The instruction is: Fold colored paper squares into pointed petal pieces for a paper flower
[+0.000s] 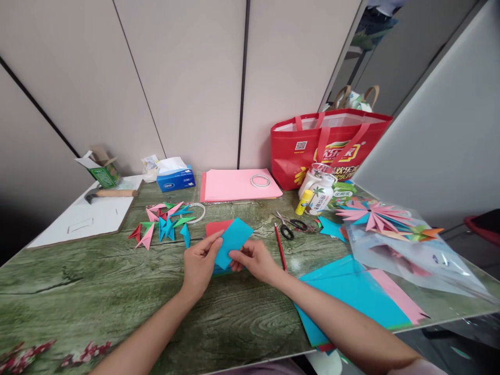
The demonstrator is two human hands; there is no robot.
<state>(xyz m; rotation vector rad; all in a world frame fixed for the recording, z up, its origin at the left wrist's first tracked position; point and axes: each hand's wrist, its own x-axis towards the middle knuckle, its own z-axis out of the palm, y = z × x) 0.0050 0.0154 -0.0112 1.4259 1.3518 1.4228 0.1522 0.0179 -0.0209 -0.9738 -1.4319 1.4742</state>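
Between my two hands I hold a small blue sheet of paper point(234, 240), tilted above the table. My left hand point(201, 260) pinches its left edge, thumb in front. On its lower right side, my right hand point(253, 259) grips it between thumb and fingers. Behind it lies a red paper piece point(217, 227), with more blue paper low down, partly hidden by the hands. Folded paper pieces point(166, 224) in pink, green, red and blue lie to the left. A red pencil point(280, 247) and black-handled scissors point(288, 229) lie to the right.
Pink paper sheets point(234, 185) with a tape ring point(260, 180) lie at the back. Beside them are a blue tissue box point(175, 179) and a red bag point(289, 156). A glue stick point(303, 202), large blue sheets point(351, 291) and a hammer point(113, 192) are also on the table point(128, 291).
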